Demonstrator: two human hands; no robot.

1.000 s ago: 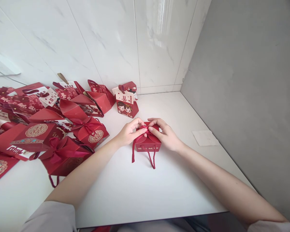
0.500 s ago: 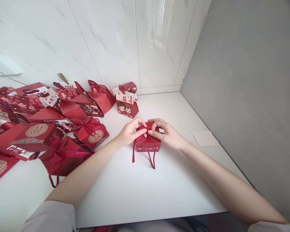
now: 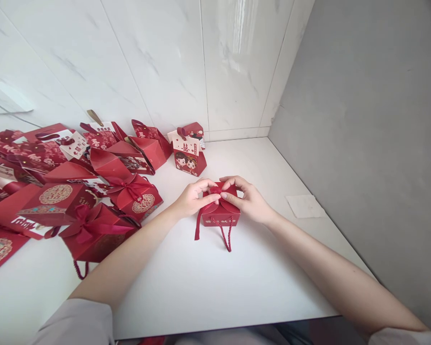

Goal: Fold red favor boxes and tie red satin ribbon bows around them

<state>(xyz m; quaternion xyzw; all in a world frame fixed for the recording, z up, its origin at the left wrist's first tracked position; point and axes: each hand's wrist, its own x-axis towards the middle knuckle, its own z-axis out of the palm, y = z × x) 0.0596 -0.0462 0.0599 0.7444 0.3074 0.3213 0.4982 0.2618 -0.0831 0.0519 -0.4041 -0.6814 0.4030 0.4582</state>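
A small red gift box with gold lettering stands upright on the white table before me. Its twisted red cord handle hangs down the front onto the tabletop. A red ribbon is gathered in a bow on the box's lid, and one tail falls at the left. My left hand pinches the ribbon from the left, thumb and fingertips at the bow. From the right, my right hand is closed on the ribbon with thumb and forefinger. The fingertips partly hide the knot.
Several red gift boxes crowd the table's left side, one with a ribbon bow. A box with two cartoon faces stands near the tiled wall. A white paper slip lies at right beside the grey wall.
My fingers have shifted slightly at the bow, and the ribbon's left tail has swung a little to the left. The box stays in place.
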